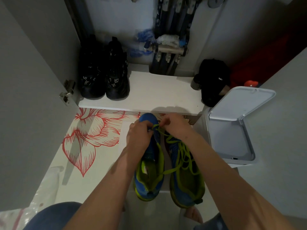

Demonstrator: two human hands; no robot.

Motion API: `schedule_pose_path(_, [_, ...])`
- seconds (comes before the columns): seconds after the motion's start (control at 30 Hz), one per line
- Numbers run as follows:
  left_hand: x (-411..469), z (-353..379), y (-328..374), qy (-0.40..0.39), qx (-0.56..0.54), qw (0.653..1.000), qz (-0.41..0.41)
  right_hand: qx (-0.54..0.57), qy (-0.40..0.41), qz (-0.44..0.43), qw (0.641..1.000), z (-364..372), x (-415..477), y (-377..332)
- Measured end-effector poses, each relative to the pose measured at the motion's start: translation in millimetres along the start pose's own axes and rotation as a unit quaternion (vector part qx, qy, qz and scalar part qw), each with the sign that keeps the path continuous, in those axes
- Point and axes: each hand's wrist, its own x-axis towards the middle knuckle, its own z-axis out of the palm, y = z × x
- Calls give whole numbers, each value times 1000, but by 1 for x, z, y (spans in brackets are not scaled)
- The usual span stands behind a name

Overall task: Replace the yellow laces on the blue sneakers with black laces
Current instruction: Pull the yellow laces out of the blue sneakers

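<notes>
Blue sneakers point(150, 173) point away; left hand point(138, 132), right hand point(174, 125) pinch yellow lace point(161, 151).

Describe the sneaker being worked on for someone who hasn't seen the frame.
Find the white cupboard shelf; two blue sneakers sit on the floor before it, beside a white bin. It is the left sneaker, farther from the bin, with the left hand and right hand at its toe end. Its yellow lace hangs mostly loose; the right sneaker is laced crisscross.

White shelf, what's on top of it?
On the white shelf: black sneakers at left, a black fabric bag at right. The white bin's open lid covers the bag's corner.
</notes>
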Motion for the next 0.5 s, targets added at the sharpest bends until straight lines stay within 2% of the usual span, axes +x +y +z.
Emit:
schedule_pose_path(0.13, [2, 0, 4, 27, -79, 995, -50, -133, 1, -38, 990, 19, -1, 5])
schedule_pose_path(0.3, [1, -4, 6, 52, -94, 987, -117, -186, 49, -37, 981, 34, -1, 10])
schedule_pose_path(0.4, [3, 0, 7, 12, -92, 990, -104, -197, 68, -45, 977, 38, 0, 13])
schedule_pose_path(0.5, [2, 2, 10, -41, -45, 995, -80, -203, 84, -55, 974, 38, 1, 15])
